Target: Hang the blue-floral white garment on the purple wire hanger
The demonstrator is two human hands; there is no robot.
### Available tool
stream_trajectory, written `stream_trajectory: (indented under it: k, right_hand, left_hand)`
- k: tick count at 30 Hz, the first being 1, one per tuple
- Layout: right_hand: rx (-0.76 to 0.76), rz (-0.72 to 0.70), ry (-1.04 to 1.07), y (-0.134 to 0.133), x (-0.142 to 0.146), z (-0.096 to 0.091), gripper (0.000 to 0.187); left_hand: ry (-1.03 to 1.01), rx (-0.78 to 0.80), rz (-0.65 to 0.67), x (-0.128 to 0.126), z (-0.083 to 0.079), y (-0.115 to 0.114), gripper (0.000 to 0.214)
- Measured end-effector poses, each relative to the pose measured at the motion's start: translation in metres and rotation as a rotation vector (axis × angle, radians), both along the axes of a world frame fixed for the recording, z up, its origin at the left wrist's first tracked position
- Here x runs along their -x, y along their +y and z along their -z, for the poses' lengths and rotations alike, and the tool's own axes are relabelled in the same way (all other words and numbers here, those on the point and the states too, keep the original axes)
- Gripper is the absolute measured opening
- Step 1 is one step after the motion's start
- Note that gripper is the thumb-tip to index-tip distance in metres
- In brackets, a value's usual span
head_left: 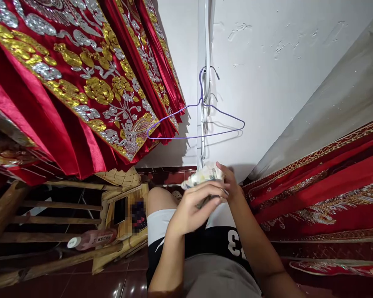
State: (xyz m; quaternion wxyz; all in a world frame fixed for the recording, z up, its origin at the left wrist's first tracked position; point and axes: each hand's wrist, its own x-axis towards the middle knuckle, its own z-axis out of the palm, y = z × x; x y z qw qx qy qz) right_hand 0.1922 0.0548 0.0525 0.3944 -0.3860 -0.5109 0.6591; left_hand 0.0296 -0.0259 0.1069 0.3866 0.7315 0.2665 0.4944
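Above my lap, my left hand (196, 207) is closed over a bunched white cloth (205, 174) with a faint coloured pattern. My right hand (230, 183) grips the same cloth from the right side, one finger pointing up along its edge. Both hands meet at the bundle, and part of it is hidden under the left fingers. Straight ahead, a purple wire hanger (202, 136) hangs by its hook on a white strap or cord (207, 49) against the wall, with nothing on it.
Red garments with gold and silver sequins (99, 91) hang at the left; more red embroidered fabric (323, 194) hangs at the right. On the left stands a bamboo bench (49, 221) with a pink bottle (93, 240) and a dark phone-like slab (120, 211). White wall (261, 82) is ahead.
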Motion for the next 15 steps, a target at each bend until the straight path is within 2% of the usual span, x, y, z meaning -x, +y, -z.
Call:
stream_trajectory:
  k: [2,4,5,7,9,10,12,15]
  right_hand:
    - [0.095,-0.103,0.029,0.0,-0.004,-0.005,0.064]
    - [0.188,-0.231,0.023,0.003,-0.008,-0.015,0.047]
    - [0.196,-0.324,-0.017,0.004,-0.01,-0.022,0.039]
    - [0.131,-0.539,-0.158,0.009,-0.015,-0.041,0.03]
    - [0.03,-0.735,-0.313,0.015,-0.022,-0.063,0.023]
    - [-0.023,-0.783,-0.364,0.018,-0.026,-0.072,0.019]
    - [-0.126,-0.761,-0.418,0.023,-0.036,-0.088,0.018]
    - [-0.259,-0.54,-0.457,0.034,-0.05,-0.098,0.018]
  left_hand:
    - [-0.071,-0.032,-0.172,0.01,-0.001,0.012,0.016]
    - [-0.1,0.012,-0.243,0.017,0.005,0.031,0.029]
    - [-0.08,0.07,-0.211,0.019,0.011,0.04,0.041]
    - [0.037,0.198,-0.051,0.02,0.029,0.057,0.065]
    - [0.225,0.283,0.071,0.021,0.048,0.065,0.082]
    - [0.338,0.295,0.094,0.023,0.056,0.067,0.085]
    - [0.588,0.254,0.051,0.032,0.068,0.068,0.081]
    - [0.937,0.195,-0.113,0.061,0.073,0.071,0.069]
